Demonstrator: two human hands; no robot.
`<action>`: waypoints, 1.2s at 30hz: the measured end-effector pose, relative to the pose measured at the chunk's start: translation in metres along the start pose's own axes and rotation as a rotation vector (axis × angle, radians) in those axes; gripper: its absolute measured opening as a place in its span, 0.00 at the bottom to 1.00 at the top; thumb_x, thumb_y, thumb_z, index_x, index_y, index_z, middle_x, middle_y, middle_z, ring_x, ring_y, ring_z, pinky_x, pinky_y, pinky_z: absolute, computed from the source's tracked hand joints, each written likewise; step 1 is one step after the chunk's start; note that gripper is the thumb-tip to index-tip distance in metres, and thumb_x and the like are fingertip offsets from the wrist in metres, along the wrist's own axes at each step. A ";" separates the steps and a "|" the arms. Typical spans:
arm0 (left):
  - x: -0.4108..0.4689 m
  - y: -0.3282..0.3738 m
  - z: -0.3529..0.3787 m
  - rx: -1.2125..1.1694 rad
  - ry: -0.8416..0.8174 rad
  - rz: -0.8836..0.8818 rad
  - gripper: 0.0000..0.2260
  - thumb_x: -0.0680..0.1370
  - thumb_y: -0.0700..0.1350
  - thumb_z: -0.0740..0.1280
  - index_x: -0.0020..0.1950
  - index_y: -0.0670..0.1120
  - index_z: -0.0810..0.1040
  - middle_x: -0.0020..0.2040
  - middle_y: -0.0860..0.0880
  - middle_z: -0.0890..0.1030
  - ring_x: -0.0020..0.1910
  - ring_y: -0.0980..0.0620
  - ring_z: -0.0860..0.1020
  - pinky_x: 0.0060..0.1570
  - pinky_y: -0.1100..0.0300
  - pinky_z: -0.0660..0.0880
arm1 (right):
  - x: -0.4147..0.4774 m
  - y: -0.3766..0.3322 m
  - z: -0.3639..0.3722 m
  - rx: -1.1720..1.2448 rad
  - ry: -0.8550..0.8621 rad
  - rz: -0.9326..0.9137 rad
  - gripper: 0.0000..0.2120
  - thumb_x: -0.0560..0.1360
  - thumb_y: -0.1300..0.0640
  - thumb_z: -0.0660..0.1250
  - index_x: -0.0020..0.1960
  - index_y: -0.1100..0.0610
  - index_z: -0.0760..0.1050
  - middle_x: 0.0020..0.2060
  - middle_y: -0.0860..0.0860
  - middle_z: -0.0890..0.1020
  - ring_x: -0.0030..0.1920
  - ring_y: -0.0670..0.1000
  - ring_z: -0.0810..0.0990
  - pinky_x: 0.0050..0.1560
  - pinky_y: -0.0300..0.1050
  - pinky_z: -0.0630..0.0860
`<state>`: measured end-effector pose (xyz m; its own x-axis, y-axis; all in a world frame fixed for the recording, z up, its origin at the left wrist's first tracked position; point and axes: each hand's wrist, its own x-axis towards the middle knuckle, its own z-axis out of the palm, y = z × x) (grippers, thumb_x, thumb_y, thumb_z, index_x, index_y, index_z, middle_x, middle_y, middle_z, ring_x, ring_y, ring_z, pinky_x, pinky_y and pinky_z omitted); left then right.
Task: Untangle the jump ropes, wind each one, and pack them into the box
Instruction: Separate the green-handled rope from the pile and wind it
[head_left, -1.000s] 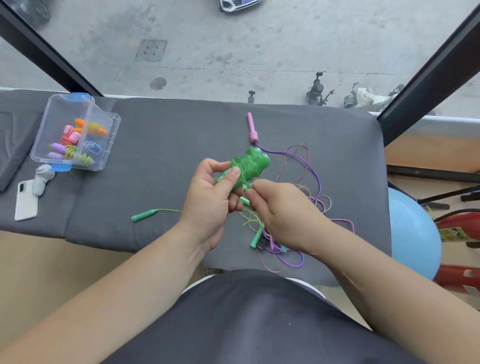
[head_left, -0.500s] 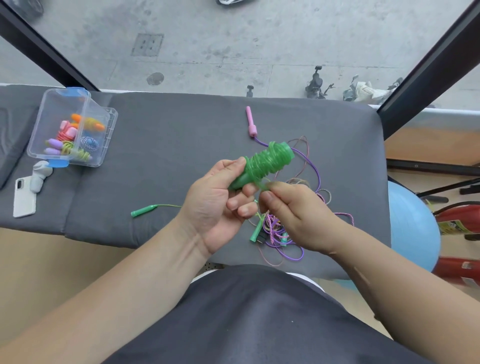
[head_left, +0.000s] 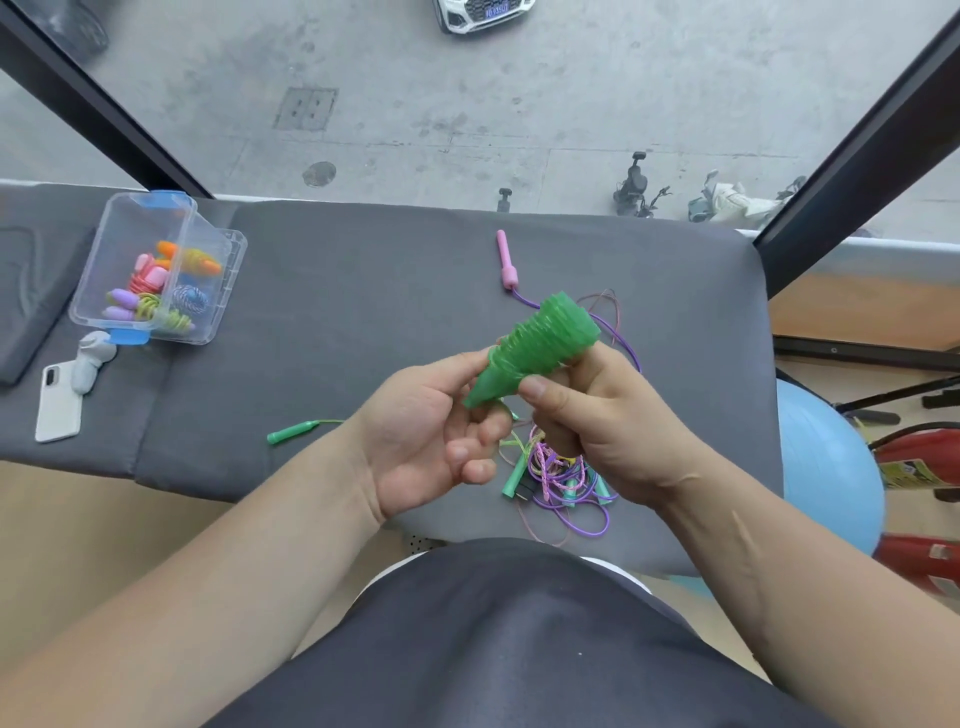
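Since a second ago the wound green rope (head_left: 540, 348) has risen and tipped, fat end away from me. Both hands are clamped on it: my left hand (head_left: 421, 441) pinches the narrow end, and my right hand (head_left: 597, 426) presses its thumb on the side. Several wound ropes already sit in the clear box (head_left: 228, 275) at the far left of the grey cushion (head_left: 363, 312), so I judge I'm well along, yet a green handle (head_left: 288, 431) lies loose by my left wrist, and the tangle (head_left: 561, 478) under my right hand, with the pink handle (head_left: 505, 260) beyond, is still unsorted.
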<state>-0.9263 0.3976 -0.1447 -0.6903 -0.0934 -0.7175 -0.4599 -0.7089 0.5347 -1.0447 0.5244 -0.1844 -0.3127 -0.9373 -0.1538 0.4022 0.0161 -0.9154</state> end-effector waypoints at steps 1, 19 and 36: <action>0.004 -0.003 -0.001 0.094 0.081 0.039 0.12 0.82 0.54 0.61 0.50 0.47 0.78 0.29 0.46 0.72 0.19 0.53 0.64 0.23 0.62 0.69 | 0.000 0.000 0.001 -0.019 0.026 0.008 0.06 0.78 0.63 0.66 0.55 0.58 0.74 0.25 0.43 0.71 0.24 0.46 0.58 0.27 0.46 0.52; 0.008 -0.004 0.006 0.045 0.146 0.492 0.09 0.78 0.40 0.67 0.58 0.46 0.77 0.40 0.44 0.82 0.29 0.47 0.75 0.30 0.59 0.73 | 0.002 -0.011 0.002 0.073 0.047 0.070 0.08 0.80 0.55 0.59 0.45 0.58 0.65 0.29 0.45 0.65 0.28 0.45 0.58 0.28 0.38 0.57; -0.011 0.021 -0.034 1.431 0.096 0.804 0.35 0.70 0.39 0.68 0.77 0.55 0.68 0.44 0.51 0.79 0.38 0.57 0.76 0.45 0.57 0.77 | 0.001 -0.039 -0.001 0.259 0.054 0.482 0.16 0.80 0.63 0.61 0.35 0.52 0.67 0.29 0.47 0.57 0.30 0.45 0.51 0.27 0.37 0.50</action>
<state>-0.9092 0.3599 -0.1409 -0.9825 -0.1753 -0.0630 -0.1713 0.7178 0.6749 -1.0613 0.5230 -0.1495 -0.0817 -0.8254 -0.5587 0.7074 0.3468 -0.6159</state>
